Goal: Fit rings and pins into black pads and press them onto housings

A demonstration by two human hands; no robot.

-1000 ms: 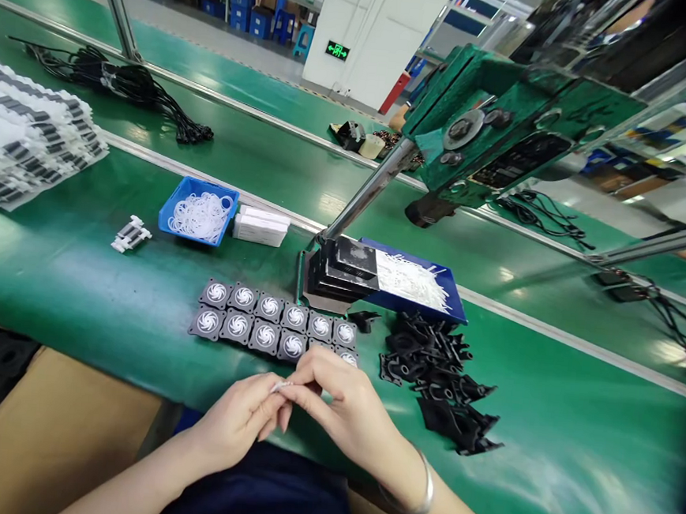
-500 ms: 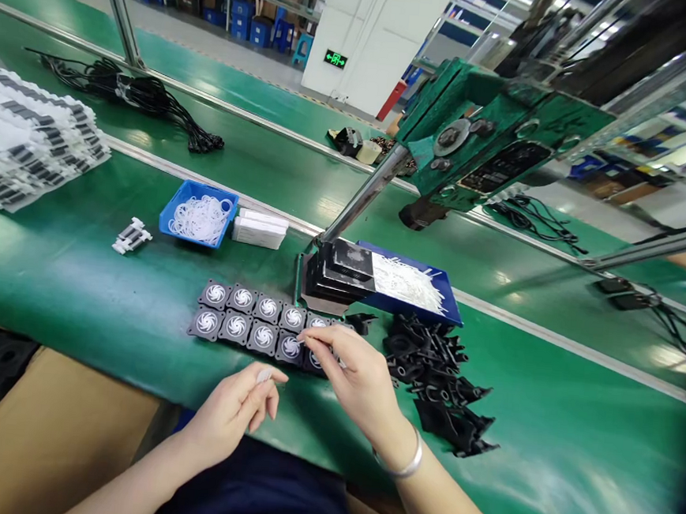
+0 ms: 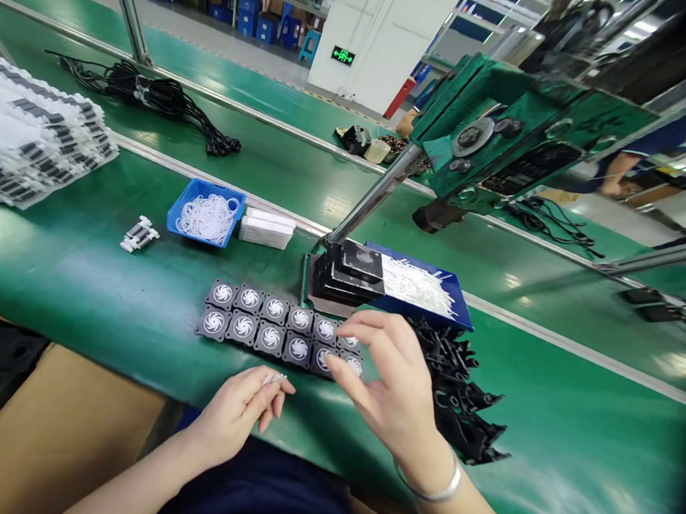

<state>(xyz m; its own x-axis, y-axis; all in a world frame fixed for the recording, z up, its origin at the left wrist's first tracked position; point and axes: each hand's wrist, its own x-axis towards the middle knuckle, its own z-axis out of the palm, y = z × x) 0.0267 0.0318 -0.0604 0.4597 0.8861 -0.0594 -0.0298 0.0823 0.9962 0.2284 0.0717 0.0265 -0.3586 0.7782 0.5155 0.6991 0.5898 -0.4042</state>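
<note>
Two rows of black square parts with white swirl centres lie side by side on the green table. My left hand is closed in front of them, pinching small whitish pieces between thumb and fingers; their kind is too small to make out. Over the right end of the rows hovers my right hand, thumb and fingers apart, with nothing visible between them. It wears a metal bracelet and partly covers the last squares. Just right of it is a heap of black plastic parts, partly hidden by the hand.
A green machine head overhangs the table on a slanted post. Behind the squares are a blue bin of white rings, white boxes and a tray of white strips. Another person's arm shows beyond.
My right hand has lifted off the squares, moved right and spread its pinched fingers. My left hand stays nearly in place, still pinching the whitish pieces. The view has shifted slightly.
</note>
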